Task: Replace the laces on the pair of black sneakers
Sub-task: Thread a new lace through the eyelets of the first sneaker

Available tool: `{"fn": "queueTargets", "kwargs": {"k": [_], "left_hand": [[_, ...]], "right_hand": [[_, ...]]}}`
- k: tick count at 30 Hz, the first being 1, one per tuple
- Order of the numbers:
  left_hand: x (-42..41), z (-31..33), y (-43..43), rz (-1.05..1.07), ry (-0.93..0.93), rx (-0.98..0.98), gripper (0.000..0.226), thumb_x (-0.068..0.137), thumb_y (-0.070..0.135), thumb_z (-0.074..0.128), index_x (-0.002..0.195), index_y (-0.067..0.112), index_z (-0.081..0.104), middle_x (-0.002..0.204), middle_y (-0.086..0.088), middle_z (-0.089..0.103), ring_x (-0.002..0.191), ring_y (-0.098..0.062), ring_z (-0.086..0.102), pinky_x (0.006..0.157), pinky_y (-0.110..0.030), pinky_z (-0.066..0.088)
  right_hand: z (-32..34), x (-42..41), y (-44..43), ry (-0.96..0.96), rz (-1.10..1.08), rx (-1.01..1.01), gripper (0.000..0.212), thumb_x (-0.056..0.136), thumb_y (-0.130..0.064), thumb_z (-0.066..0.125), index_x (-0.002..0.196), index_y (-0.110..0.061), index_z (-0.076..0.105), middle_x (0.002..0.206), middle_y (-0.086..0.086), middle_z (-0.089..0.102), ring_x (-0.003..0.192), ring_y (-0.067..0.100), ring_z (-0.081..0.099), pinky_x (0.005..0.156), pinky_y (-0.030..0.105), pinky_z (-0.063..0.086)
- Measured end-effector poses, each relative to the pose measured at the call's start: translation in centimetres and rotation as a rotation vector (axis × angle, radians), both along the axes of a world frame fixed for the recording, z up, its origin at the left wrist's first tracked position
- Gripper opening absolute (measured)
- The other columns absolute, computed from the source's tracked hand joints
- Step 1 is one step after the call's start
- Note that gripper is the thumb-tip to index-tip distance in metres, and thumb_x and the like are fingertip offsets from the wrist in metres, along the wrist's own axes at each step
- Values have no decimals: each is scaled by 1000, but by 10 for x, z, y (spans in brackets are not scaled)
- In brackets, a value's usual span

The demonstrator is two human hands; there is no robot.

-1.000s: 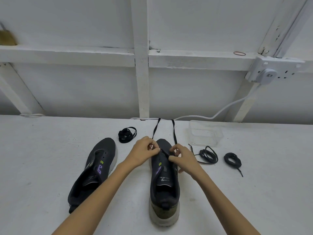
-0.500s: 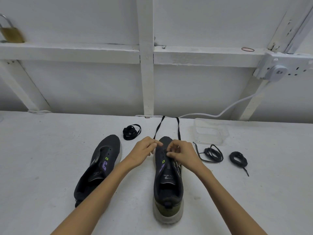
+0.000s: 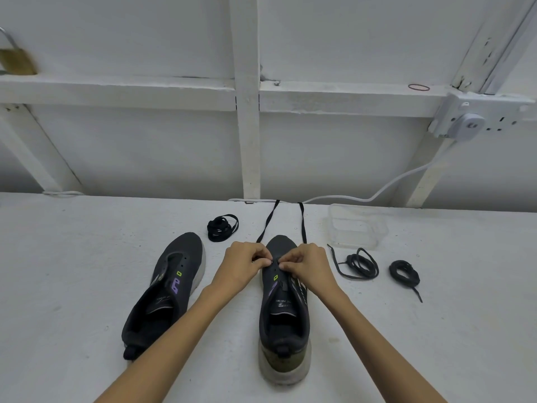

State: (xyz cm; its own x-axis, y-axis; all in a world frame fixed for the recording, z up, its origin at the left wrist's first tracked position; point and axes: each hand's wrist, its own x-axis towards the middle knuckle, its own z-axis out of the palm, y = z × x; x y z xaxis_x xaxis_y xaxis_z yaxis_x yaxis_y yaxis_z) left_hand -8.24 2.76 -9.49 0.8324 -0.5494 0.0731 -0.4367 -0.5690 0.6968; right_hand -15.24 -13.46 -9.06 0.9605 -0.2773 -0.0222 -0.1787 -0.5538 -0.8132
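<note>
Both hands meet over the front of the nearer sneaker (image 3: 284,315), which stands on the white counter (image 3: 72,257) with its heel toward us. The left hand (image 3: 244,263) and the right hand (image 3: 308,264) have their fingers curled, thumb and fingertips pinched together just above the front eyelets, nearly touching each other. A black lace (image 3: 268,222) runs in two strands from the back edge of the counter down to the toe, and each strand slips behind one hand, so we take each hand to be pinching its own strand. The pinch itself is covered by the knuckles, and we cannot make out which eyelet the lace enters.

The second sneaker (image 3: 171,286) lies to the left, angled, with no lace in its eyelets; our left forearm cuts across its heel. Behind it sits a coiled lace (image 3: 222,228). To the right of the hands lie a loose tangled lace (image 3: 359,263) and, further right, a tight lace bundle (image 3: 404,271). A clear plastic tub (image 3: 357,228) stands behind them, faint against the white counter. A padlock (image 3: 16,61) is cut off by the left edge, and a wall socket (image 3: 470,117) by the right edge.
</note>
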Motion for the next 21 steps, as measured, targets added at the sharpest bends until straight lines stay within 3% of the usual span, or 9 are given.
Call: {"fn": "queueTargets", "kwargs": {"k": [6,11,16,19,21], "left_hand": [[-2,3,-5,-13,-149,140,6,85,21,70,88,22,75,84,10,58,78,-6,53,74,-23,39],[5,7,-9,-58,-53,119,6,80,14,74,85,18,75,75,12,62,74,-4,56,67,-13,38],[9,8,-7,-19,190,-91,25,72,1,78,83,20,65,65,3,68,57,-6,62,65,-23,53],[13,3,-5,-9,210,-92,23,70,8,84,81,22,68,67,1,72,67,-11,67,71,-21,51],[13,1,-3,-13,204,-70,20,69,13,85,80,21,70,70,0,74,78,-14,69,77,-25,50]], "right_hand": [[-1,4,4,16,-5,-41,8,76,-7,77,82,-12,80,59,-13,62,52,-10,56,56,5,41],[-3,2,4,12,6,-31,10,74,-7,79,82,-13,80,59,-15,62,53,-11,56,56,6,41],[-7,0,6,-23,-11,-7,10,73,-7,79,82,-12,79,59,-13,62,54,-8,57,56,9,42],[-10,-1,8,-23,-17,-39,8,75,-9,77,82,-12,78,63,-12,61,57,-2,58,58,11,42],[-13,0,12,-20,1,-159,8,80,-11,71,85,-14,76,75,-6,62,72,7,59,65,21,42]]}}
